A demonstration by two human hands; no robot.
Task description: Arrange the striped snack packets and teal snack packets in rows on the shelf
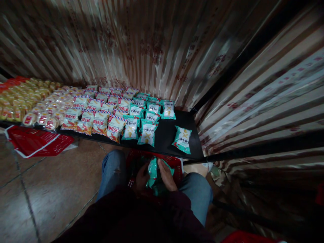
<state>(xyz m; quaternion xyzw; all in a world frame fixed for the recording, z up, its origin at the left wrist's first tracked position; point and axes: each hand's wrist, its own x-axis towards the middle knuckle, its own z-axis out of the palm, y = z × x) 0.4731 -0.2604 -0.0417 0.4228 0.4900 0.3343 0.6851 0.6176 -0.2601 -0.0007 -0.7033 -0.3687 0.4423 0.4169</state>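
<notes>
Low between my knees, my left hand point(141, 179) and my right hand point(167, 176) are closed around a teal snack bag point(152, 171). More teal wrapping shows beside my right fingers; whether it is a second bag I cannot tell. Beneath the hands is a red plastic basket point(180, 172), its inside dark and mostly covered. Just ahead, a black shelf point(164, 143) carries rows of upright teal-and-white snack bags point(147, 133). One such bag point(182, 139) lies apart from them toward the shelf's right end.
Red-and-white snack bags point(100, 122), round wrapped snacks point(52, 122) and yellow packets point(17, 109) fill the shelf leftward. Another red basket point(35, 143) sits on the tiled floor. Black frame bars point(243, 150) and plastic-covered striped walls point(157, 47) border the shelf.
</notes>
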